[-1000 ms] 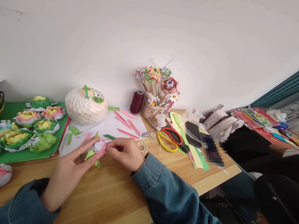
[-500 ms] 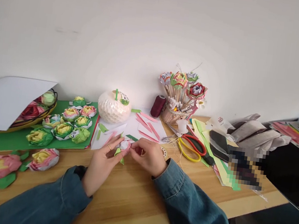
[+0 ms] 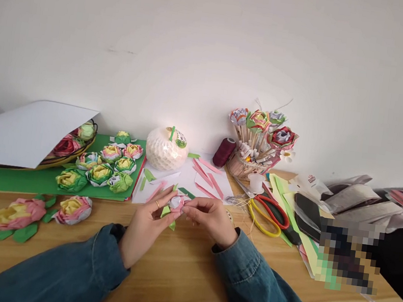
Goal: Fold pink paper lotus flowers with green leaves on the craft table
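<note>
1. Both arms were covered by long sleeves of blue denim, a mid-to-dark wash with a slightly faded look.
2. The left sleeve (image 3: 70, 272) ended in a cuff gathered at the wrist, with creases bunched just behind it.
3. The right sleeve (image 3: 261, 287) ended in a stitched cuff band, its seam showing as a paler line.
4. The left hand (image 3: 145, 225) wore a thin gold-coloured ring on one finger.
5. The right hand (image 3: 211, 219) was bare; no ring showed on it.
</note>
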Action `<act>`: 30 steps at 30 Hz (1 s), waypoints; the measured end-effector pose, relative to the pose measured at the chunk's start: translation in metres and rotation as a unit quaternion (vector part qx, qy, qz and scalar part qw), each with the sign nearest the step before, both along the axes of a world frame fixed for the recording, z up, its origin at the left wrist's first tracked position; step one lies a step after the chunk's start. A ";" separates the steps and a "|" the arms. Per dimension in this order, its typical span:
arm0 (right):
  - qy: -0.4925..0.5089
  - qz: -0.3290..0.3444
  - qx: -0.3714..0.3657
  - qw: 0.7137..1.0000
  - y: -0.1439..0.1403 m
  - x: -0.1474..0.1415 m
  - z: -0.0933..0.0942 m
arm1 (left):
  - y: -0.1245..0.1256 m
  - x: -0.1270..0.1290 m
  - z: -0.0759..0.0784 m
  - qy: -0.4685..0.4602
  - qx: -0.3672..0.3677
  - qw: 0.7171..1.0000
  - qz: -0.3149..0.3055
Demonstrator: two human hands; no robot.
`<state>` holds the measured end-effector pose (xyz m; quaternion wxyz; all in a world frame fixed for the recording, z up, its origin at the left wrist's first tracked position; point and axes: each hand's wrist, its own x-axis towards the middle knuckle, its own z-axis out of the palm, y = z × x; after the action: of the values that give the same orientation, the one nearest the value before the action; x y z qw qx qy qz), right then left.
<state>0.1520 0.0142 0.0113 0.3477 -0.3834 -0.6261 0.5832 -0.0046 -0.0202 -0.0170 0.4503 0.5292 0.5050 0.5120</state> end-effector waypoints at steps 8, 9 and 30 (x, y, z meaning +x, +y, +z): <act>-0.035 0.026 0.011 0.999 -0.002 0.003 0.004 | -0.001 0.000 0.000 0.007 0.010 1.000 -0.006; -0.042 0.031 0.018 0.999 -0.002 0.003 0.004 | -0.001 0.000 0.000 0.006 0.010 1.000 -0.003; -0.222 -0.014 0.261 0.939 -0.006 0.004 0.002 | 0.000 0.000 -0.002 0.063 0.054 0.997 0.003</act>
<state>0.1559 0.0079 0.0136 0.2963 -0.4075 -0.8120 0.2945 -0.0042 -0.0204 -0.0194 0.3871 0.5824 0.5053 0.5057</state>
